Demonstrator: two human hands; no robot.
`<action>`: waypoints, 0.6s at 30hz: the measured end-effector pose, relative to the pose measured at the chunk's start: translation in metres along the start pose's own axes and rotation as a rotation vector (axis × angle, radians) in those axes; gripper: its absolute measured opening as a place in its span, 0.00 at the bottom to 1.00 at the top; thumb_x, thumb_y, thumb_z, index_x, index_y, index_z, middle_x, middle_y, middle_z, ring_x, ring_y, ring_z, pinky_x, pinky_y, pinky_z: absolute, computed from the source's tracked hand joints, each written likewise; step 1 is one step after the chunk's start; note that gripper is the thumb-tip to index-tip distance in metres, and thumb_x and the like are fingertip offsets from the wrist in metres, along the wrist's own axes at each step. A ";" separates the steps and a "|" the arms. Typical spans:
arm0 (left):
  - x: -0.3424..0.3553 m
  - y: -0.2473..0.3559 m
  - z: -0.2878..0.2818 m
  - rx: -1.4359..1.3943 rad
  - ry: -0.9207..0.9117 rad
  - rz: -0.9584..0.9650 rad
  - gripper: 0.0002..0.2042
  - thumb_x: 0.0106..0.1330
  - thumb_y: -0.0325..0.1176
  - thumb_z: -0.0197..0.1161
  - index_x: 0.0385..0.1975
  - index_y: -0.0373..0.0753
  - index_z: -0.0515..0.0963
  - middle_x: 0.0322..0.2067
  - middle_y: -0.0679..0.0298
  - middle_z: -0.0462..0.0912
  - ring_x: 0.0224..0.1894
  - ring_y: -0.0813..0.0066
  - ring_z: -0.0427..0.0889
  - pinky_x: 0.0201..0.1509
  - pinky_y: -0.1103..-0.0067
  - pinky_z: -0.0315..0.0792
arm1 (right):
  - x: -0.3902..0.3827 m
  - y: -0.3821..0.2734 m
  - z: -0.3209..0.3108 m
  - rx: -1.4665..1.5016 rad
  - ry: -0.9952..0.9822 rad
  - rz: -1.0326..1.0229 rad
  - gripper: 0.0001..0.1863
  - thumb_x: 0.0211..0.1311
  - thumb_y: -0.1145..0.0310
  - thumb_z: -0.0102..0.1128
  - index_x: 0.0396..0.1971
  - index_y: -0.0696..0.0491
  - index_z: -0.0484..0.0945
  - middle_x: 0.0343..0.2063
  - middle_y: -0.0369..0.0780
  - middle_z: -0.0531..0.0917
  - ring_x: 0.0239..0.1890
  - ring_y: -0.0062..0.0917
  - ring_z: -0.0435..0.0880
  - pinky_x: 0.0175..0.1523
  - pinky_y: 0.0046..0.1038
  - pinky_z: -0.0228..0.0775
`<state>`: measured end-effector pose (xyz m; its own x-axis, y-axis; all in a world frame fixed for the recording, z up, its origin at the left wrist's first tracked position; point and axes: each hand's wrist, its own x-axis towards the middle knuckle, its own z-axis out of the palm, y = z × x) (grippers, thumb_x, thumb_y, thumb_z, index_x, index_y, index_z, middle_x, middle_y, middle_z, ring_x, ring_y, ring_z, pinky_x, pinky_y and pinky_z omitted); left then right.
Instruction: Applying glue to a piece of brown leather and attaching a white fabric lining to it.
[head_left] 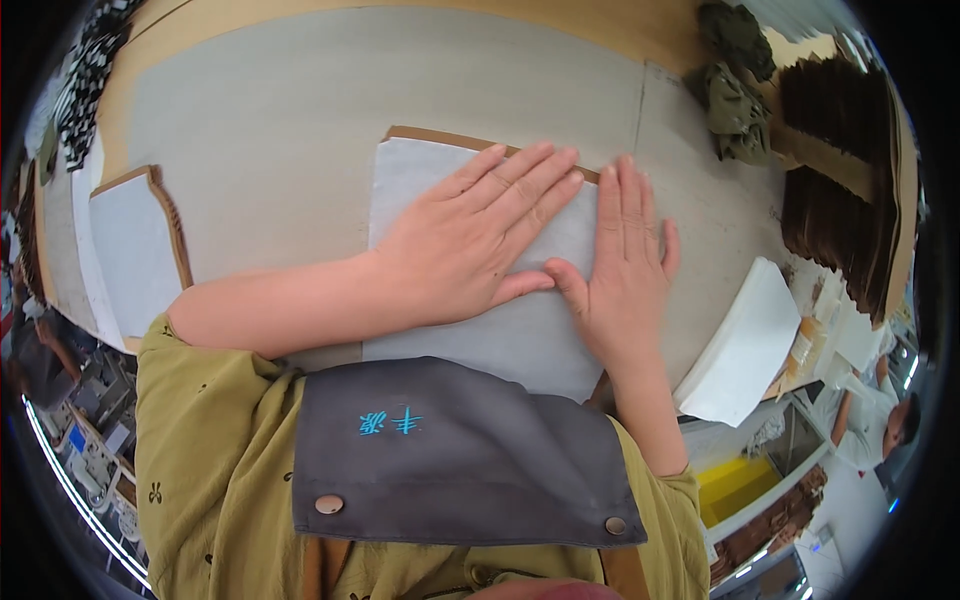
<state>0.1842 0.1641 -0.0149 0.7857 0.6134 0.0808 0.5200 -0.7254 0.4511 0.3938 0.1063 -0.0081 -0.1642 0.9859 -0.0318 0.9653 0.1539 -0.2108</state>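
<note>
On the surface (270,130), left hand (450,240) is resting on a white sheet (410,180), right hand (625,275) is lying along its edge, fingers (629,215) straight, released.

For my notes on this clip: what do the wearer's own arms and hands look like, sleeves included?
The left hand and right hand are bare, with no gloves, rings or bracelets visible. Both forearms emerge uncovered from loose olive-green sleeves; small dark motifs are scattered on the left one.

Crumpled olive cloth (738,115) lies upper right — beside stacked brown pieces (832,220) — with patterned cloth (88,85) upper left.
</note>
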 end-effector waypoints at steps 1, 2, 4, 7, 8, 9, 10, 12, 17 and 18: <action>-0.003 -0.001 -0.002 0.001 -0.002 -0.068 0.45 0.66 0.56 0.64 0.76 0.35 0.56 0.77 0.53 0.56 0.79 0.57 0.54 0.80 0.60 0.51 | 0.000 0.001 0.001 -0.017 -0.018 0.022 0.50 0.63 0.31 0.53 0.77 0.50 0.57 0.78 0.39 0.58 0.79 0.33 0.57 0.76 0.53 0.43; -0.007 -0.001 -0.004 0.002 -0.002 -0.135 0.46 0.66 0.57 0.64 0.77 0.34 0.54 0.77 0.52 0.54 0.79 0.56 0.53 0.80 0.59 0.50 | 0.000 0.001 0.002 -0.036 -0.036 0.044 0.52 0.63 0.28 0.50 0.78 0.49 0.55 0.79 0.38 0.56 0.80 0.32 0.54 0.77 0.53 0.40; -0.025 -0.006 -0.008 0.054 0.009 -0.261 0.47 0.66 0.57 0.63 0.77 0.34 0.52 0.78 0.51 0.52 0.80 0.54 0.51 0.80 0.58 0.48 | 0.001 0.001 0.003 -0.033 -0.031 0.035 0.52 0.63 0.28 0.49 0.78 0.50 0.56 0.79 0.38 0.56 0.80 0.32 0.54 0.77 0.53 0.41; -0.058 -0.009 -0.017 0.178 0.043 -0.484 0.48 0.67 0.59 0.61 0.78 0.34 0.49 0.79 0.50 0.48 0.81 0.52 0.47 0.80 0.56 0.45 | 0.001 -0.002 -0.002 -0.046 -0.040 0.039 0.52 0.64 0.27 0.48 0.77 0.51 0.56 0.78 0.39 0.57 0.80 0.33 0.54 0.77 0.54 0.41; -0.064 -0.010 -0.018 0.260 0.059 -0.590 0.48 0.68 0.59 0.60 0.78 0.34 0.47 0.79 0.51 0.47 0.81 0.51 0.46 0.81 0.55 0.43 | 0.001 -0.002 -0.003 -0.049 -0.050 0.045 0.52 0.65 0.28 0.48 0.78 0.52 0.55 0.78 0.40 0.57 0.80 0.34 0.54 0.77 0.54 0.40; -0.069 -0.010 -0.019 0.263 0.060 -0.587 0.48 0.68 0.59 0.60 0.78 0.34 0.47 0.79 0.51 0.47 0.81 0.51 0.46 0.81 0.55 0.43 | 0.001 -0.001 -0.003 -0.048 -0.046 0.047 0.52 0.65 0.28 0.48 0.78 0.52 0.55 0.78 0.40 0.57 0.80 0.34 0.54 0.77 0.54 0.40; -0.072 -0.011 -0.020 0.308 0.062 -0.600 0.46 0.70 0.58 0.58 0.78 0.34 0.47 0.79 0.51 0.47 0.81 0.51 0.46 0.81 0.55 0.43 | 0.001 0.001 -0.002 -0.001 -0.037 0.043 0.52 0.65 0.28 0.48 0.78 0.53 0.54 0.78 0.41 0.56 0.80 0.36 0.53 0.77 0.54 0.40; -0.074 -0.012 -0.021 0.361 0.066 -0.612 0.45 0.73 0.57 0.56 0.79 0.34 0.46 0.79 0.51 0.46 0.81 0.51 0.45 0.81 0.55 0.42 | 0.001 0.008 0.003 0.051 -0.022 0.038 0.52 0.66 0.29 0.48 0.78 0.54 0.54 0.78 0.43 0.55 0.80 0.38 0.52 0.77 0.54 0.40; -0.075 -0.025 -0.023 0.260 0.198 -0.638 0.39 0.76 0.50 0.51 0.79 0.35 0.46 0.80 0.52 0.47 0.82 0.52 0.44 0.81 0.55 0.40 | -0.022 0.034 -0.006 0.112 0.161 0.273 0.49 0.72 0.36 0.49 0.77 0.59 0.51 0.78 0.49 0.54 0.81 0.45 0.48 0.78 0.53 0.40; -0.069 -0.021 -0.024 0.248 0.199 -0.621 0.39 0.76 0.50 0.51 0.79 0.35 0.46 0.80 0.52 0.47 0.82 0.52 0.44 0.81 0.55 0.40 | -0.027 0.038 -0.006 0.098 0.164 0.289 0.49 0.72 0.36 0.49 0.77 0.59 0.51 0.78 0.49 0.54 0.81 0.45 0.48 0.78 0.53 0.40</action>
<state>0.1107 0.1446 -0.0087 0.2543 0.9660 0.0458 0.9327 -0.2575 0.2526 0.4366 0.0857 -0.0091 0.1557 0.9864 0.0524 0.9418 -0.1323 -0.3090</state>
